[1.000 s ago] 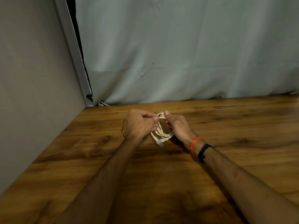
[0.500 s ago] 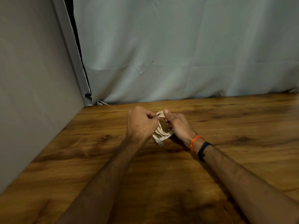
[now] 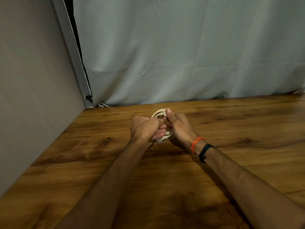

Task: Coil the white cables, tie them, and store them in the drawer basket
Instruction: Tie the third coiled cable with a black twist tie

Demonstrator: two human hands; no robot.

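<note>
A small coil of white cable (image 3: pixel 158 112) is held between both hands above the wooden table (image 3: pixel 231 129). My right hand (image 3: pixel 179 128) grips the coil's right side, thumb on its top arc. My left hand (image 3: pixel 144 128) is curled against the coil's left side and pinches a thin dark tie near the top of the coil. A clear connector end (image 3: pixel 159 141) sticks out below my left fingers. Most of the coil is hidden by the fingers. No drawer basket is in view.
A grey wall panel (image 3: pixel 33 96) stands along the table's left edge, and a pale curtain (image 3: pixel 181 55) hangs behind the far edge. An orange thread and a black band (image 3: pixel 205 152) sit on my right wrist.
My left hand has closed in tighter on the coil and covers more of it. Both hands stay at the same spot on the table.
</note>
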